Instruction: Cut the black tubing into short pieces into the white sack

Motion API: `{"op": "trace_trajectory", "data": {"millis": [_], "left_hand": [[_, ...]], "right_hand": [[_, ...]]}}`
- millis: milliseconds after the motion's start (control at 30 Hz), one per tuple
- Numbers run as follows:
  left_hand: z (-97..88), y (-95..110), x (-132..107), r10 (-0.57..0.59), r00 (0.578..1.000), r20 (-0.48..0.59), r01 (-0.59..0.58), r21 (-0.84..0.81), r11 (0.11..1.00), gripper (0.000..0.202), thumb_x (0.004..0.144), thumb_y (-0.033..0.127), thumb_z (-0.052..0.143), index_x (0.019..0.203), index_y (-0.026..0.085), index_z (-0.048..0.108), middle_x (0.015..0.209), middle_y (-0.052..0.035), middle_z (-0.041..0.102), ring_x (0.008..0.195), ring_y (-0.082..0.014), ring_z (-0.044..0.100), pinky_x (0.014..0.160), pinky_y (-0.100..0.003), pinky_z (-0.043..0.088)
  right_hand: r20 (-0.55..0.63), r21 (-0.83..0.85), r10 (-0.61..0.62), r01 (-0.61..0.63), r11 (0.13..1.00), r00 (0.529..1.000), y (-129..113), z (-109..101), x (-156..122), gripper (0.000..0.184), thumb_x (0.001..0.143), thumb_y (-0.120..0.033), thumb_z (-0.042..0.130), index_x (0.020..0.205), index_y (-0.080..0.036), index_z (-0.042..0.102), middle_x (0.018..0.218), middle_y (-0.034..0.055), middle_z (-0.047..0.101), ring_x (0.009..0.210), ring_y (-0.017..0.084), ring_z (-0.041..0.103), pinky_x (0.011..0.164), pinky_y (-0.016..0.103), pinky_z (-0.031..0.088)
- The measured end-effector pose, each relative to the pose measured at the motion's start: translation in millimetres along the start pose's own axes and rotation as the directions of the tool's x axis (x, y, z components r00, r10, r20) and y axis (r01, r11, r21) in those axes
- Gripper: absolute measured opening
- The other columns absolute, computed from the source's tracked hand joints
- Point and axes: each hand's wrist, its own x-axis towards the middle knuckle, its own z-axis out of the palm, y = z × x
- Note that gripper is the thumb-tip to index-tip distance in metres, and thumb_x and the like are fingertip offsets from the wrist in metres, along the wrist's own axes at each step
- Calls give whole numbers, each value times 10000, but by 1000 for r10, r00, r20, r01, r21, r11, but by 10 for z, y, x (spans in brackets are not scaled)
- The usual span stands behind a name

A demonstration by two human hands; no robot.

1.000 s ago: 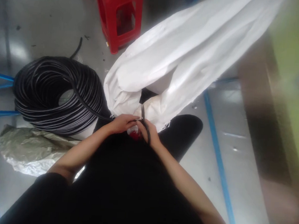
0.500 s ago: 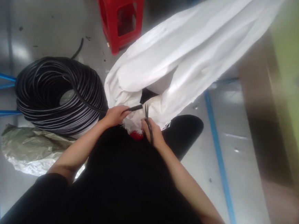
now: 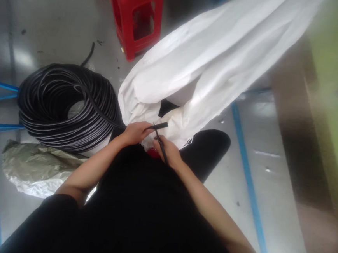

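centre frame | left hand [image 3: 135, 132] pinches black tubing [image 3: 161, 125] | right hand [image 3: 167, 151] grips scissors [image 3: 159, 140], blades at tubing, seemingly uncut | coil [image 3: 65, 106] mid-left mostly wound

The black tubing [image 3: 157, 126] looked like smooth, slightly glossy plastic or rubber, as did its big coil [image 3: 66, 106], whose turns caught pale highlights. The white sack [image 3: 209, 63] was a woven, matt cloth-like material with a frayed edge. The stool [image 3: 137, 15] was glossy red plastic. The grey floor [image 3: 48, 19] was smooth and shiny. A crumpled greyish sheet [image 3: 31, 168] looked like thin plastic.
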Motion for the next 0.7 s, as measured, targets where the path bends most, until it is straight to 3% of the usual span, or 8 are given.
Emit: {"op": "trace_trajectory", "data": {"millis": [267, 467, 600, 700], "left_hand": [[-22, -82, 50, 32, 999, -3, -32, -63, 998, 326, 926, 374, 405, 826, 182, 648, 760, -21, 637, 690, -151, 552, 630, -250, 390], [-81, -186, 8, 25, 998, -50, -29, -74, 997, 305, 920, 357, 424, 854, 179, 663, 821, -34, 669, 750, -166, 587, 693, -261, 436], [26, -140, -22, 64, 998, -20, -66, -131, 989, 292, 912, 352, 454, 1057, 198, 655, 1031, -49, 695, 930, -191, 631, 837, -285, 467], [160, -59, -43, 76, 997, 33, -70, -172, 983, 442, 892, 325, 497, 1313, 189, 506, 1167, -79, 660, 1059, -216, 615, 923, -320, 456]], "right_hand": [[-106, -4, -34, 34, 999, 994, 46, 90, 13, 353, 897, -507, 408, 905, -234, 630, 737, 35, 674, 722, 224, 640, 650, 286, 446], [-130, 85, -10, 21, 996, 992, 19, 64, -6, 366, 882, -515, 418, 795, -212, 604, 646, 31, 627, 643, 215, 615, 624, 298, 460], [-87, 330, 96, -62, 942, 992, -47, 40, 16, 389, 859, -569, 441, 764, -211, 558, 525, -20, 532, 486, 166, 546, 523, 280, 457], [-57, 452, 118, -80, 888, 991, -83, 26, 34, 367, 832, -570, 498, 814, -208, 554, 527, -34, 534, 453, 151, 532, 488, 271, 455]]}}
